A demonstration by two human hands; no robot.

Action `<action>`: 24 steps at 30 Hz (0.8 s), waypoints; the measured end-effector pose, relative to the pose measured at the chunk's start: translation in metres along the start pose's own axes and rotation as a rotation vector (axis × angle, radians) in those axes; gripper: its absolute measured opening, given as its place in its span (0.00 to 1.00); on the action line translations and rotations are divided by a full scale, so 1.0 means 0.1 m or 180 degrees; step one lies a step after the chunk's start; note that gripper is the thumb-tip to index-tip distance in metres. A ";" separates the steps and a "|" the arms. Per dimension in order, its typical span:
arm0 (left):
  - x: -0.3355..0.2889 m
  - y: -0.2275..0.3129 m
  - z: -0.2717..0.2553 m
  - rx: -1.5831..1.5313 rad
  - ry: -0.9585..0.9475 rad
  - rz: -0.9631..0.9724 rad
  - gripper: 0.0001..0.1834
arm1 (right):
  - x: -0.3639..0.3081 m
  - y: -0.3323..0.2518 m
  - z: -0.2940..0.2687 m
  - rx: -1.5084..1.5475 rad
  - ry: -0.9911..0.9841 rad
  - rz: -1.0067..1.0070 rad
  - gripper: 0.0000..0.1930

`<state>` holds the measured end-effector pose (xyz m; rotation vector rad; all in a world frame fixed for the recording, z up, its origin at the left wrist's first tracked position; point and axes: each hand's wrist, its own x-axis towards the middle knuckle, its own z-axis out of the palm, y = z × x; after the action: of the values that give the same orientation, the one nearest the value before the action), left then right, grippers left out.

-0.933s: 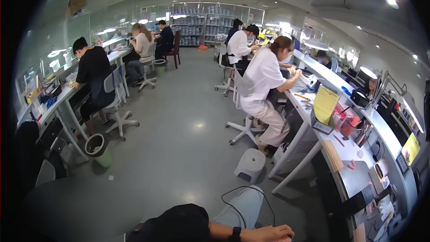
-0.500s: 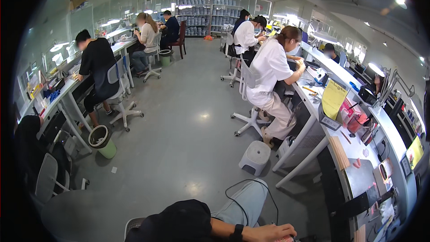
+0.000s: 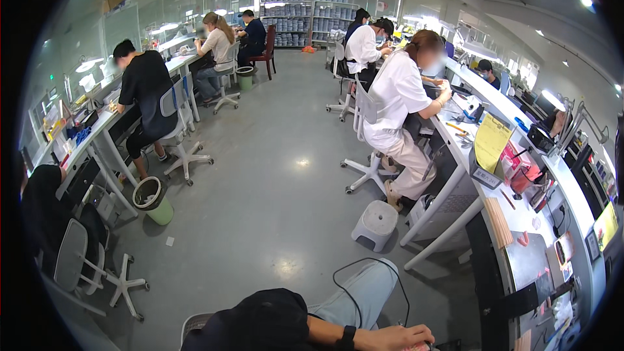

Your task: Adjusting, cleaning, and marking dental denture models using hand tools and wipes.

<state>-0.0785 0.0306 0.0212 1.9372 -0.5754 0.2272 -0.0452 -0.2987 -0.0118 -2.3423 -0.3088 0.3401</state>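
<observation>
My left hand [image 3: 400,337] is at the lower edge, its arm reaching in from a black sleeve [image 3: 263,322] and wearing a dark wristband [image 3: 346,338]. Its fingers curl down over a small thing with pinkish-red patches [image 3: 417,346], mostly hidden by the hand and the picture edge. A thin black cable [image 3: 344,270] loops over my light blue trouser leg [image 3: 372,292], close beside the hand. My right hand is out of view.
A workbench [image 3: 481,208] on the right carries a yellow sheet [image 3: 492,145], wooden strips [image 3: 498,222] and a metal plate [image 3: 528,257]. Beneath its edge stands a white stool [image 3: 377,224]. Several people sit along both sides. A green bin [image 3: 156,205] and an office chair [image 3: 81,260] are left.
The view has shifted slightly, so the room appears a little displaced and more of the left office chair's base shows. My left hand keeps its curled hold.
</observation>
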 end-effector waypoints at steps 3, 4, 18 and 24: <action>0.08 -0.04 0.03 -0.0054 0.0050 0.0017 0.39 | -0.04 0.49 -0.02 0.0299 -0.0237 0.0335 0.18; 0.11 -0.07 0.04 -0.0098 0.0004 -0.0040 0.39 | -0.07 0.70 -0.03 0.0399 -0.0325 0.0457 0.20; 2.00 -0.90 -0.73 -0.3209 0.0265 -0.0317 0.60 | 0.95 3.17 -0.53 0.0888 -0.0983 0.1021 0.37; 3.02 -1.19 -0.82 -0.3648 -0.0239 0.0098 0.61 | 1.74 3.42 -1.08 0.0626 -0.0792 0.0747 0.37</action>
<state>0.2495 0.0561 0.0836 0.8255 -0.5939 -0.1500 0.1954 -0.5520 -0.2046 -2.1461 -0.1106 0.7453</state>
